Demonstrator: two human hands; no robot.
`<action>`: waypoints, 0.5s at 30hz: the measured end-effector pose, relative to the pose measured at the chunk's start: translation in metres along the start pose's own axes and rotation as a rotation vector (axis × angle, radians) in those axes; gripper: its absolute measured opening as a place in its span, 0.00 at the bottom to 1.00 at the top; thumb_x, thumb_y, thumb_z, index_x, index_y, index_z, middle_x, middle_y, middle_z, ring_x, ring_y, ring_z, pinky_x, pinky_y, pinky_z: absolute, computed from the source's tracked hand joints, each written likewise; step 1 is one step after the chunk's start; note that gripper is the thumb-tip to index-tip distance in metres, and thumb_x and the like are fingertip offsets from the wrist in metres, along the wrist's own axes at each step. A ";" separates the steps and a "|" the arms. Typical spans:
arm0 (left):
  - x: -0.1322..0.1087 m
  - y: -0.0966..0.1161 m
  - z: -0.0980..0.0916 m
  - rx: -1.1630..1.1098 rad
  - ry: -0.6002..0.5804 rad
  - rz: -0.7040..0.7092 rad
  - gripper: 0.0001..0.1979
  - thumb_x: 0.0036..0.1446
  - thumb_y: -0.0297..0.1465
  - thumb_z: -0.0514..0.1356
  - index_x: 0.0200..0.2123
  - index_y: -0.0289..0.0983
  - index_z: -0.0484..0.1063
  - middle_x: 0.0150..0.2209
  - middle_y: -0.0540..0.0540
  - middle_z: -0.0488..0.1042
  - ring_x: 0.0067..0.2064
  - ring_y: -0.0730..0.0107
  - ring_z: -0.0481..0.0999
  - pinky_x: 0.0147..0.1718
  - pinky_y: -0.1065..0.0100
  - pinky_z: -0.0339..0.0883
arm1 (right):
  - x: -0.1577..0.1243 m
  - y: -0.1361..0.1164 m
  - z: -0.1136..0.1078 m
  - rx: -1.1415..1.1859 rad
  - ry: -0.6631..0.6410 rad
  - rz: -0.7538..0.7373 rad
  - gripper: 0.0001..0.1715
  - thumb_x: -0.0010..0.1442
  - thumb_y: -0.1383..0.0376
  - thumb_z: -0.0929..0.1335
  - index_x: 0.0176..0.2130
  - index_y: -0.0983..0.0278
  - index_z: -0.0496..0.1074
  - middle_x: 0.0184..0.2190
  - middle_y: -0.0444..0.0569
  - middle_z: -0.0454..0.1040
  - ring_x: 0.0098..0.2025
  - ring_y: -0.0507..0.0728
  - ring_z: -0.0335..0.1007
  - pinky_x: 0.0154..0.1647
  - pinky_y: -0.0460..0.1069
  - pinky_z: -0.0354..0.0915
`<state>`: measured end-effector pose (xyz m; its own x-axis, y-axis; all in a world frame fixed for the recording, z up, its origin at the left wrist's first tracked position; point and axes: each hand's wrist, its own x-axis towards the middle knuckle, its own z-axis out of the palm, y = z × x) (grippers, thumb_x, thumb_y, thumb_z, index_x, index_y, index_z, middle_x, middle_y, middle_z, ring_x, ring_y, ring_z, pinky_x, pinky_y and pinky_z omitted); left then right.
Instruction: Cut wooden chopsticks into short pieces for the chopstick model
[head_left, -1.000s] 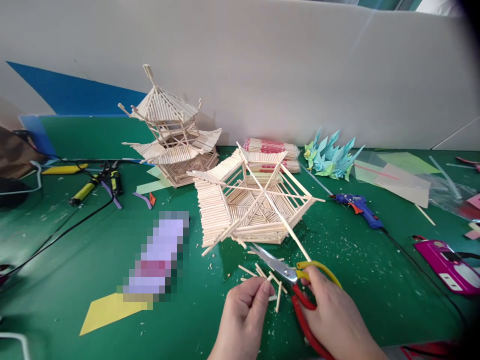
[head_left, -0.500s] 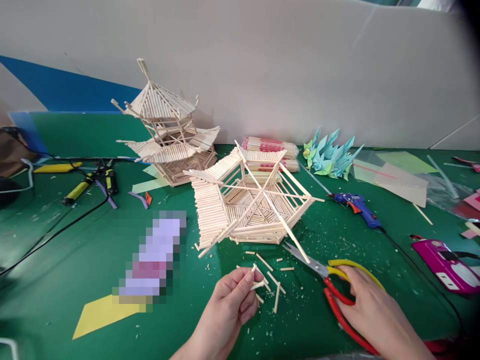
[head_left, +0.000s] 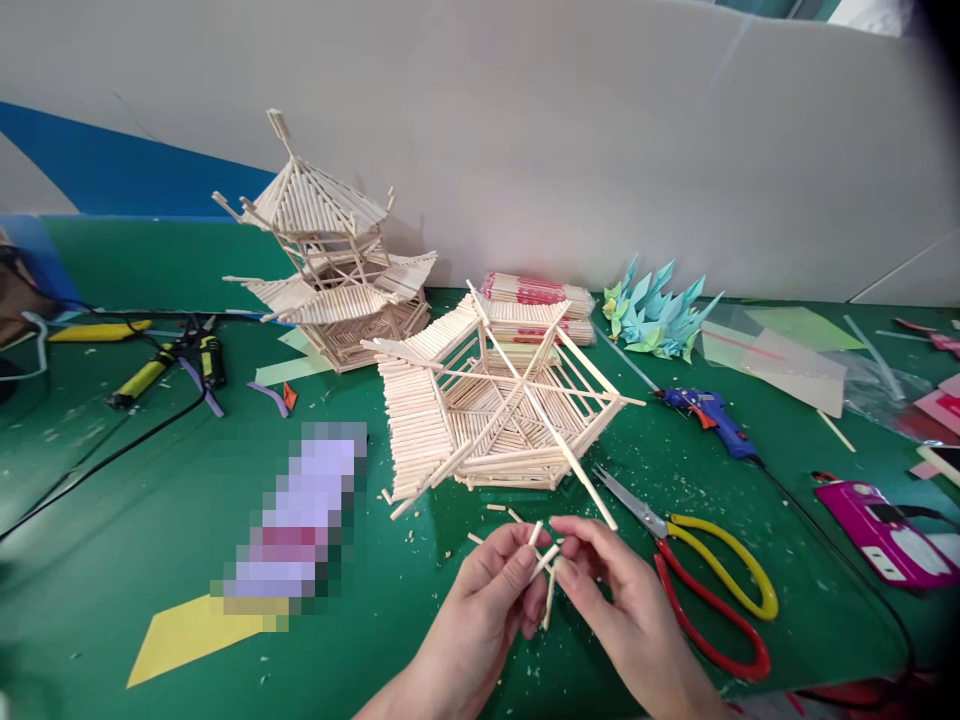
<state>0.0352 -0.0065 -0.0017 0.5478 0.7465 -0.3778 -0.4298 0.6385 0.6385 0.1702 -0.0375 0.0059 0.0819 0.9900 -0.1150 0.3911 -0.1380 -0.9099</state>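
Observation:
My left hand [head_left: 487, 600] is closed, pinching short cut wooden sticks [head_left: 544, 562] between thumb and fingers. Close beside their ends is my right hand [head_left: 626, 605], its thumb and forefinger apart, with no firm grip visible. To the right lie scissors [head_left: 651, 520] with one yellow and one red handle, blades slightly parted and untouched. Just beyond my hands stands a wooden-stick pavilion model [head_left: 517, 420], its roof frame partly covered with sticks on the left side. Loose stick pieces [head_left: 496, 507] lie between it and my hands, some hidden by my fingers.
A finished-looking stick pagoda [head_left: 322, 260] stands behind on the left. Bundled sticks [head_left: 536, 290], a blue paper-folded cluster [head_left: 660, 310], a blue glue gun [head_left: 712, 415] and a magenta power strip [head_left: 889, 530] are further right. Pliers [head_left: 161, 365] and yellow paper [head_left: 195, 635] lie left.
My right hand has let go of the scissors and moved left beside my left hand. The scissors now rest on the table. My left hand still holds stick pieces.

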 end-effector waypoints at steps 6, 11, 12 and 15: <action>0.001 0.001 -0.001 0.026 -0.009 0.043 0.05 0.58 0.29 0.51 0.30 0.34 0.60 0.16 0.53 0.64 0.19 0.78 0.61 0.21 0.74 0.54 | 0.016 0.004 0.024 0.445 -0.007 0.090 0.12 0.55 0.58 0.65 0.32 0.64 0.71 0.18 0.42 0.71 0.18 0.50 0.66 0.20 0.45 0.64; 0.002 0.008 -0.005 0.022 0.005 -0.083 0.08 0.59 0.30 0.50 0.28 0.34 0.61 0.19 0.48 0.70 0.20 0.74 0.69 0.24 0.70 0.60 | 0.020 0.007 0.022 0.422 0.052 0.064 0.09 0.53 0.60 0.67 0.30 0.63 0.73 0.24 0.44 0.73 0.26 0.52 0.68 0.27 0.45 0.65; 0.002 0.009 -0.006 0.025 0.019 -0.100 0.08 0.58 0.30 0.50 0.28 0.34 0.61 0.19 0.47 0.71 0.20 0.73 0.70 0.24 0.70 0.61 | 0.021 0.008 0.022 0.413 0.051 0.062 0.08 0.52 0.61 0.68 0.30 0.63 0.74 0.25 0.44 0.73 0.27 0.52 0.68 0.29 0.45 0.65; 0.002 0.012 -0.009 0.030 0.036 -0.120 0.08 0.57 0.30 0.51 0.27 0.33 0.62 0.20 0.47 0.72 0.20 0.73 0.71 0.25 0.69 0.62 | 0.023 0.009 0.021 0.390 0.020 0.062 0.08 0.52 0.61 0.68 0.30 0.64 0.74 0.25 0.44 0.73 0.27 0.52 0.68 0.30 0.45 0.65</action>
<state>0.0249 0.0038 -0.0008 0.5678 0.6718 -0.4757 -0.3406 0.7178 0.6072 0.1566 -0.0149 -0.0134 0.1140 0.9788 -0.1703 0.0075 -0.1722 -0.9850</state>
